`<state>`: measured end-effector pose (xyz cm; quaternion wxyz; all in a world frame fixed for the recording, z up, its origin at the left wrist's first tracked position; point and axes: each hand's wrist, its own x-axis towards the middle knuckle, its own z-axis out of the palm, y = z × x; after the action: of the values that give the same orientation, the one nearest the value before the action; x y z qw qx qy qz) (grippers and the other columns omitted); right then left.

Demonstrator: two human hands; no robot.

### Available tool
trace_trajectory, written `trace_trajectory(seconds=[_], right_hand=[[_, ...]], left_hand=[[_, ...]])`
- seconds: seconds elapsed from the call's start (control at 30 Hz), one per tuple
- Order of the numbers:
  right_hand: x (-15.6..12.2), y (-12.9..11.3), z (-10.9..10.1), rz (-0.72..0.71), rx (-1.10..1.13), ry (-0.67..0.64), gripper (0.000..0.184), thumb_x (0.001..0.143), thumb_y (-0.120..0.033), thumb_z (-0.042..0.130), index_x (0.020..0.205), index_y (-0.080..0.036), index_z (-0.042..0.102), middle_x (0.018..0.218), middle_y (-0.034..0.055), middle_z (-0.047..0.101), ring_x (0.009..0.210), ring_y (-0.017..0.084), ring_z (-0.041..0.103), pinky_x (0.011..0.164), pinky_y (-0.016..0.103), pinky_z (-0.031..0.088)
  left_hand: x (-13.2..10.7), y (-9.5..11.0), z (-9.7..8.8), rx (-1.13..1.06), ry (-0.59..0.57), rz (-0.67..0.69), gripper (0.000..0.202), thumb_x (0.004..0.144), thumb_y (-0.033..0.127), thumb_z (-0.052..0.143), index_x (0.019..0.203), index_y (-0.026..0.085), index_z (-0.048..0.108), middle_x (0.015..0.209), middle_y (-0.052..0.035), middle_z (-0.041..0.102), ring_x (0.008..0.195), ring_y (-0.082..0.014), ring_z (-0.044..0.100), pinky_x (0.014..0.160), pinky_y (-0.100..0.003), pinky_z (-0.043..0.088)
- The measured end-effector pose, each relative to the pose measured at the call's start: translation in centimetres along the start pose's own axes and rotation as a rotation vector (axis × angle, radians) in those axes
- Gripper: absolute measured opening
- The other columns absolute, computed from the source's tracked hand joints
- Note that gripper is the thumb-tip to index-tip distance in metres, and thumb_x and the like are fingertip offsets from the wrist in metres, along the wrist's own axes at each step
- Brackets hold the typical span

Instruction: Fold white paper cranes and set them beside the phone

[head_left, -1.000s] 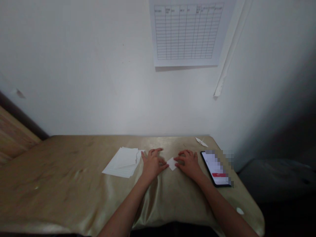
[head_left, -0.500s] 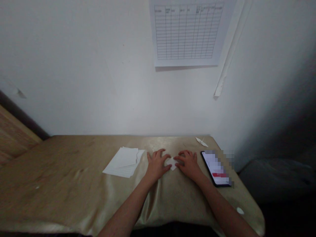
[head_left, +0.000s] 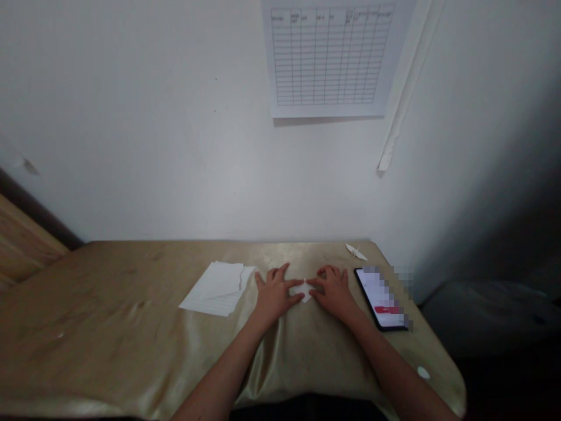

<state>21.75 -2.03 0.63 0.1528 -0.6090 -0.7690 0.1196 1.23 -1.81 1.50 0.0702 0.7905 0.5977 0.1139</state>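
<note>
A small folded white paper [head_left: 304,290] lies on the tan table [head_left: 131,316] between my two hands. My left hand [head_left: 274,292] rests flat on the table with fingers spread, its fingertips pressing the paper's left side. My right hand [head_left: 333,288] lies flat too, fingers stretched onto the paper's right edge. Most of the paper is covered by the fingers.
A stack of white lined sheets [head_left: 218,287] lies left of my hands. A phone [head_left: 382,297] with a lit screen is at the right. A small folded paper figure [head_left: 356,251] sits near the back right corner. A grid chart [head_left: 325,55] hangs on the wall.
My left hand has slid right, closer to my right hand, covering more of the small paper. My right hand has barely moved.
</note>
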Motion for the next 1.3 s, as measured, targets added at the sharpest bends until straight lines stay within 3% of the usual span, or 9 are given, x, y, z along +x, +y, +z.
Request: trace_trajectory(seconds=[0.23, 0.47, 0.9, 1.17, 1.3], right_hand=[[-0.1, 0.3, -0.8, -0.052, 0.002, 0.060, 0.013, 0.086, -0.041, 0.071, 0.093, -0.034, 0.080, 0.118, 0.0071, 0.062, 0.127, 0.030, 0.047, 0.120, 0.067, 0.004], [0.0, 0.6, -1.2, -0.078, -0.004, 0.058, 0.017, 0.084, -0.042, 0.073, 0.076, -0.027, 0.078, 0.107, 0.0062, 0.065, 0.118, 0.027, 0.052, 0.121, 0.064, 0.009], [0.1, 1.5, -0.2, -0.109, 0.119, 0.066, 0.010, 0.085, -0.033, 0.073, 0.082, -0.023, 0.072, 0.117, 0.0057, 0.063, 0.122, 0.026, 0.052, 0.121, 0.057, 0.016], [0.3, 2.0, 0.4, -0.122, 0.186, 0.106, 0.020, 0.082, -0.029, 0.074, 0.102, -0.023, 0.074, 0.115, 0.0070, 0.063, 0.118, 0.025, 0.053, 0.112, 0.044, 0.034], [0.4, 2.4, 0.6, -0.140, 0.218, 0.120, 0.017, 0.085, -0.026, 0.069, 0.101, -0.023, 0.076, 0.117, 0.0076, 0.063, 0.119, 0.024, 0.052, 0.111, 0.042, 0.036]], left_hand=[[-0.1, 0.1, 0.4, -0.013, 0.050, -0.004, 0.040, 0.080, 0.057, 0.075, 0.120, 0.054, 0.070, 0.159, -0.0039, 0.044, 0.143, -0.0416, 0.038, 0.111, -0.083, 0.002], [-0.2, 0.1, 0.4, -0.030, 0.042, -0.014, 0.043, 0.080, 0.055, 0.075, 0.122, 0.053, 0.069, 0.159, -0.0047, 0.044, 0.144, -0.0410, 0.036, 0.111, -0.082, 0.002], [-0.5, 0.4, 0.5, -0.057, 0.029, 0.057, 0.056, 0.074, 0.060, 0.079, 0.127, 0.043, 0.069, 0.159, -0.0111, 0.041, 0.146, -0.0402, 0.033, 0.113, -0.081, 0.000], [-0.3, 0.4, 0.5, -0.103, 0.067, 0.061, 0.026, 0.084, 0.041, 0.075, 0.110, 0.040, 0.077, 0.155, -0.0044, 0.048, 0.143, -0.0367, 0.038, 0.116, -0.079, 0.001], [-0.3, 0.4, 0.3, -0.131, 0.046, 0.052, 0.030, 0.080, 0.048, 0.079, 0.108, 0.038, 0.079, 0.152, -0.0053, 0.050, 0.142, -0.0381, 0.039, 0.116, -0.080, 0.000]])
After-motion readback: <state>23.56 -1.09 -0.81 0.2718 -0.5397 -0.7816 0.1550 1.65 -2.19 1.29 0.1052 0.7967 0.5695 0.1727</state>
